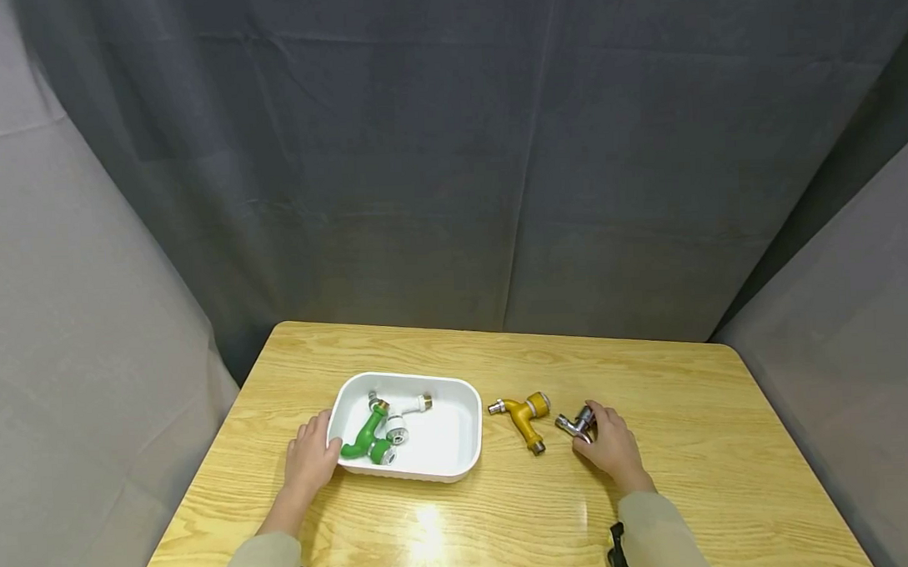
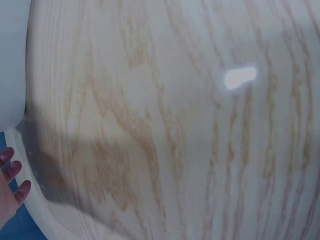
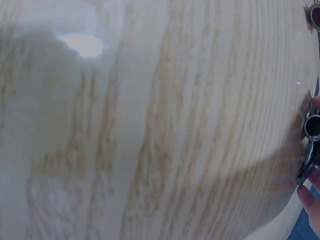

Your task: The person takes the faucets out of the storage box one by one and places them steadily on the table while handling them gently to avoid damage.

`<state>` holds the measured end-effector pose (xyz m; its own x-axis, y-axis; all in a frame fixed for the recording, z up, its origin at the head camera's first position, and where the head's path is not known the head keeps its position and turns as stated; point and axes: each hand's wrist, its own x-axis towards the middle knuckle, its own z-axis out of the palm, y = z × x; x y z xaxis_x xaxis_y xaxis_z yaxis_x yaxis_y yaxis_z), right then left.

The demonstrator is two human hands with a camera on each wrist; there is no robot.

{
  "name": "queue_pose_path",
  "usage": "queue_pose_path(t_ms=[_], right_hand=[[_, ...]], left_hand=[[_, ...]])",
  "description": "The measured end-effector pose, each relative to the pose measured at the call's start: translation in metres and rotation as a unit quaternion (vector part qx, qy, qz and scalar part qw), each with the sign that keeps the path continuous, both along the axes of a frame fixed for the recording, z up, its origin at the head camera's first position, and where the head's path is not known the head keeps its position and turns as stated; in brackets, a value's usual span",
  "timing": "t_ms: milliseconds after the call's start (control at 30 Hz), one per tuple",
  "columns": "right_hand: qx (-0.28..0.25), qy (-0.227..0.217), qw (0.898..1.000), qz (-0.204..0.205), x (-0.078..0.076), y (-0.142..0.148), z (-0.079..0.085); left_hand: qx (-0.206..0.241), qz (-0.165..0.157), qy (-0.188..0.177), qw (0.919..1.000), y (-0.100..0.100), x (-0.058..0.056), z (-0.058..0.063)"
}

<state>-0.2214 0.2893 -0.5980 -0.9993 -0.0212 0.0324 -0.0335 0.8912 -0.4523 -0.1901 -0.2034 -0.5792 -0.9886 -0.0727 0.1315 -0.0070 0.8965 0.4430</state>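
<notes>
My left hand grips the left side of a white plastic tray, its thumb over the rim and its fingers along the outer wall. A green tap and a white tap lie inside, the green one partly across the white. At the right, my right hand pinches a small chrome tap low over the table. In the right wrist view the chrome tap shows at the right edge with fingertips around it. Between tray and right hand lies a yellow tap with metal ends.
The wood-grain table reaches back to a dark grey curtain. Lighter grey cloth hangs along the left side, and more stands at the right. A light glare shows on the tabletop near its front.
</notes>
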Motion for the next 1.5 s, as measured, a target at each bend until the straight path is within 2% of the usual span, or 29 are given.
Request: queue_pose_path(t_ms=[300,467,767,1000,1267,1500], right_hand=[[0.006,0.041,0.999,0.001,-0.002,-0.001,0.005],[-0.002,0.058,0.998,0.005,-0.011,-0.009,0.022],[-0.029,0.107,0.993,0.047,-0.022,-0.040,0.060],[-0.014,0.124,0.989,0.082,-0.035,-0.066,0.075],[0.006,0.110,0.988,0.111,-0.042,-0.103,0.085],[0.007,0.102,0.982,0.156,-0.042,-0.139,0.087]], left_hand=[[0.003,-0.004,-0.012,0.9999,0.002,0.000,0.000],[0.004,-0.006,-0.014,0.9999,0.003,-0.001,0.000],[0.002,-0.005,-0.011,0.9999,0.003,-0.001,0.000],[0.002,-0.002,-0.009,1.0000,0.003,0.000,0.000],[-0.002,-0.003,-0.006,1.0000,0.001,0.000,0.001],[0.001,-0.003,-0.013,0.9999,0.001,0.000,0.001]])
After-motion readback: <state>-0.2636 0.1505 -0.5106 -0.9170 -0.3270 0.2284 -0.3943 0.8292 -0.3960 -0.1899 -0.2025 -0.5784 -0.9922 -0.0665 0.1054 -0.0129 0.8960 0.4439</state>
